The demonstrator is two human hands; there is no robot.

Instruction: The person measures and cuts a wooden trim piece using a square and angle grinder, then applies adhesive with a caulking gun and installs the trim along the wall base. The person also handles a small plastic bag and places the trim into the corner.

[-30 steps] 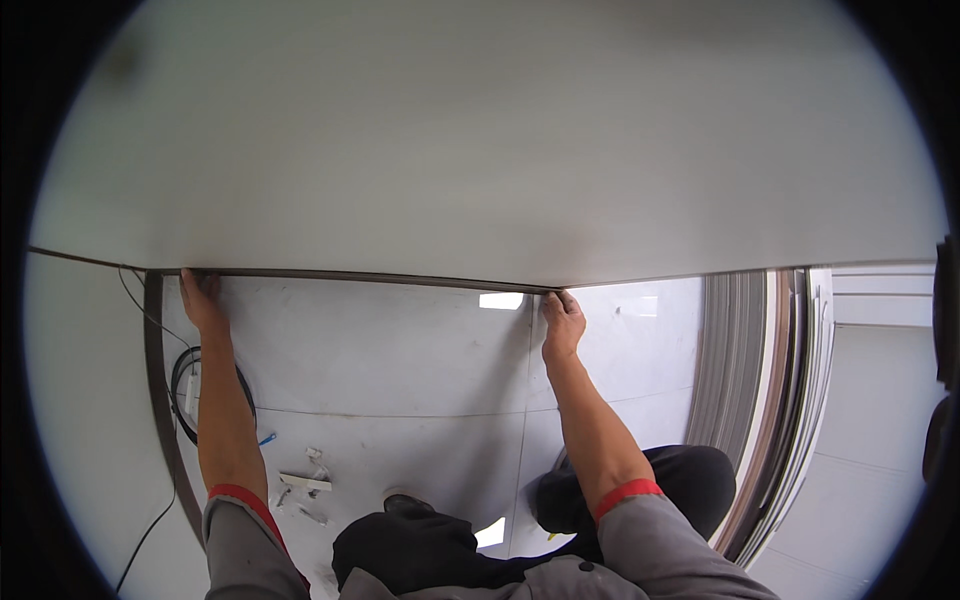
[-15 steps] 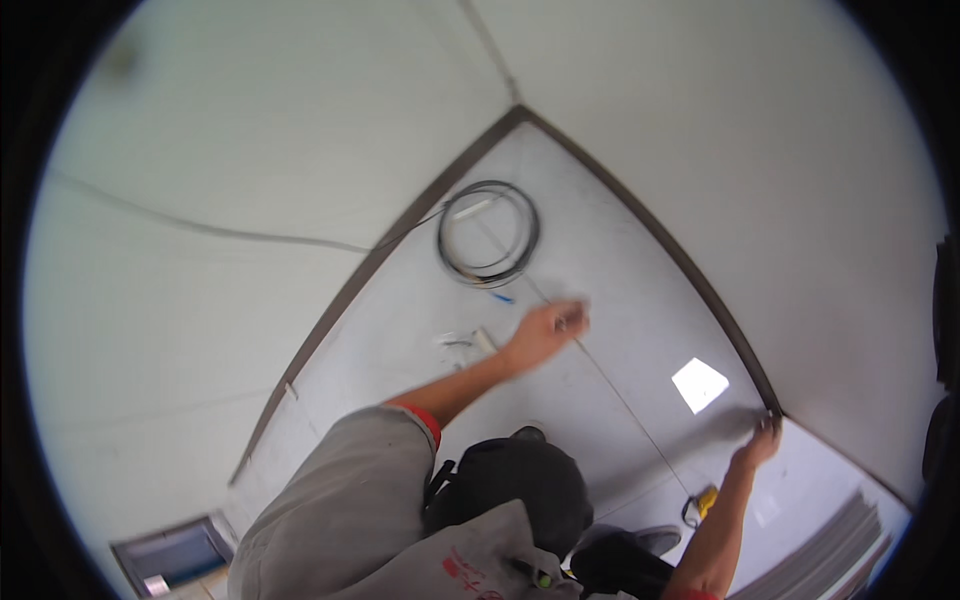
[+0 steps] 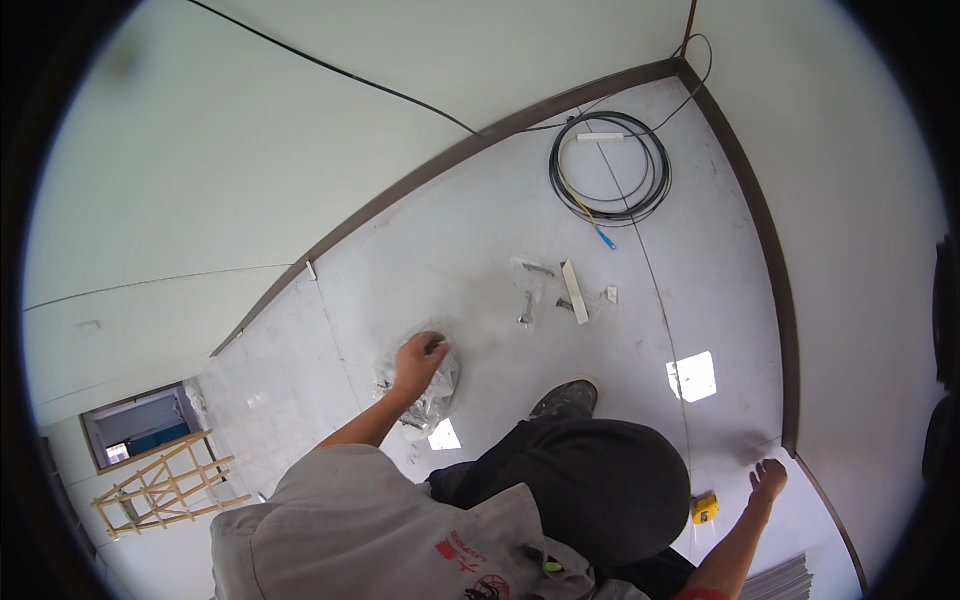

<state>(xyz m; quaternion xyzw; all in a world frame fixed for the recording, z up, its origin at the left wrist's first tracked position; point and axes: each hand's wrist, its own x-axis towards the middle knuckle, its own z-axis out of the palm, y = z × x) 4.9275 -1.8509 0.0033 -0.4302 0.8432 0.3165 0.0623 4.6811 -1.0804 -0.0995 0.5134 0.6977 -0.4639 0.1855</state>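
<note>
A clear plastic bag [image 3: 443, 385] with small metal-looking pieces lies on the floor at left centre. My left hand [image 3: 412, 365] is down at this bag, fingers curled and thumb drawn in against its upper part; the palm hides what lies beneath. Out at the lower right, my right hand [image 3: 768, 480] hovers near the foot of the wall with its fingers loosely apart and nothing visible in them. A yellow tape measure [image 3: 705, 508] rests on the floor between that hand and my dark-trousered knee [image 3: 600, 490].
Coiled black cable [image 3: 556, 180] with a blue-tipped end [image 3: 606, 238] lies toward the corner. A white strip [image 3: 575, 292] and small bagged metal parts [image 3: 527, 308] sit nearer. Dark skirting [image 3: 775, 250] edges the walls. A wooden frame [image 3: 165, 485] stands at far left; grey strips [image 3: 780, 580] lie lower right.
My left hand has gone from near the cable coil leftward to the plastic bag. The view has swung left, bringing the bag and wooden frame in. My right hand stays near the wall.
</note>
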